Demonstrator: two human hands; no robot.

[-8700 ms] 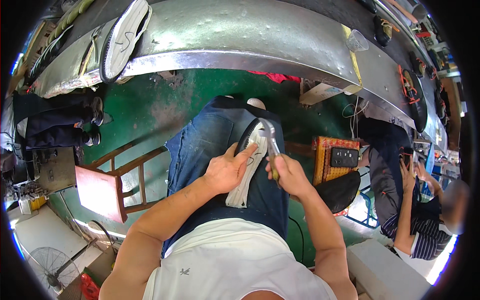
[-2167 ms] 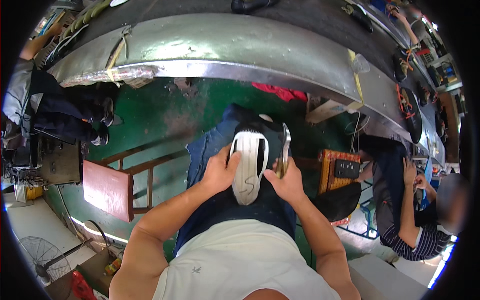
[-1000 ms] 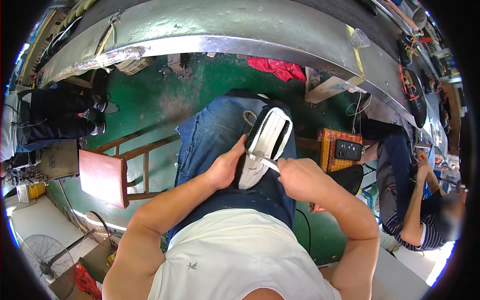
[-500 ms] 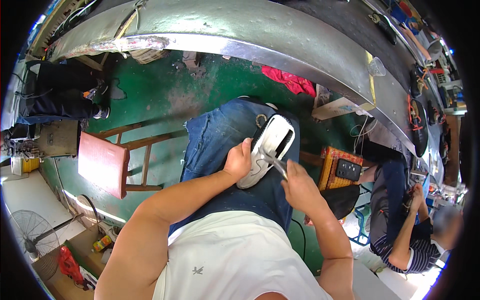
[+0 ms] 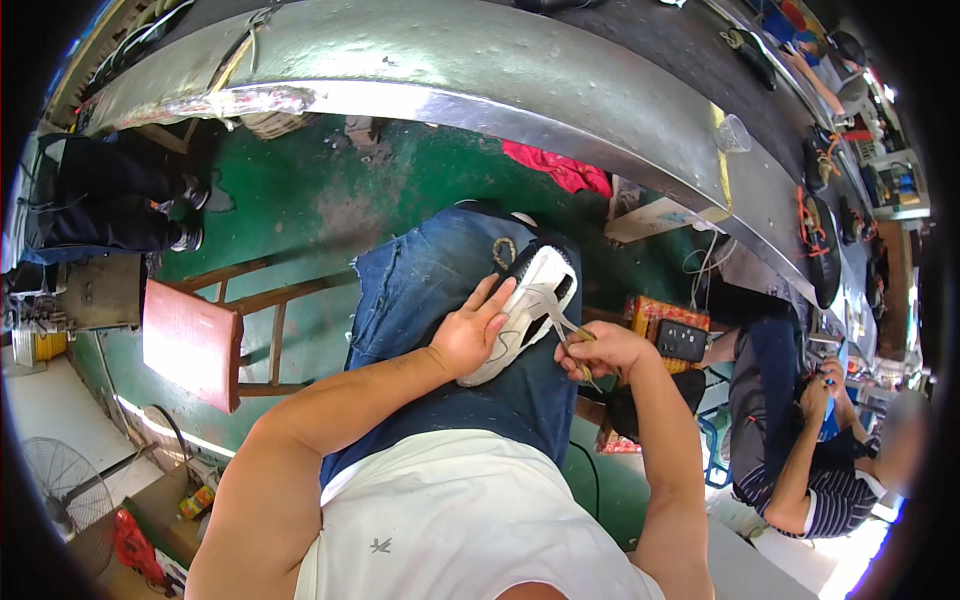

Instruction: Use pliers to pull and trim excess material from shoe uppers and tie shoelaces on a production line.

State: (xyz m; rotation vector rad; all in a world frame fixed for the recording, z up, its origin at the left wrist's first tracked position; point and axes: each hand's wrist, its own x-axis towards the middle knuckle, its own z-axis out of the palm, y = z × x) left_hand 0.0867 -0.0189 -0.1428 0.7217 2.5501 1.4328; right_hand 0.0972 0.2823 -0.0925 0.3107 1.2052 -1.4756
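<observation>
A white shoe upper with black parts (image 5: 510, 340) lies slantwise across my thighs, over blue jeans (image 5: 400, 300). Along its left side, my left hand (image 5: 470, 330) grips it, with thumb and fingers bent over the edge. My right hand (image 5: 605, 350) is closed round the yellowish handles of metal pincers (image 5: 562, 322) at the shoe's right side. The jaws of the pincers reach onto the white upper near its dark opening. What the jaws pinch, if anything, is too small to tell. A coiled cord loop (image 5: 503, 250) sits just beyond my left hand.
A metal-edged workbench (image 5: 420, 95) curves across the far side. On the left stands a pink-topped stool (image 5: 190, 335); on the right, a woven seat with a black phone (image 5: 683, 340). A co-worker (image 5: 830, 450) sits at far right. Red cloth (image 5: 560, 165) lies under the bench.
The pincers have turned, and their handles now show apart in my right hand. My left fingers have spread further along the shoe. The whole view has shifted slightly.
</observation>
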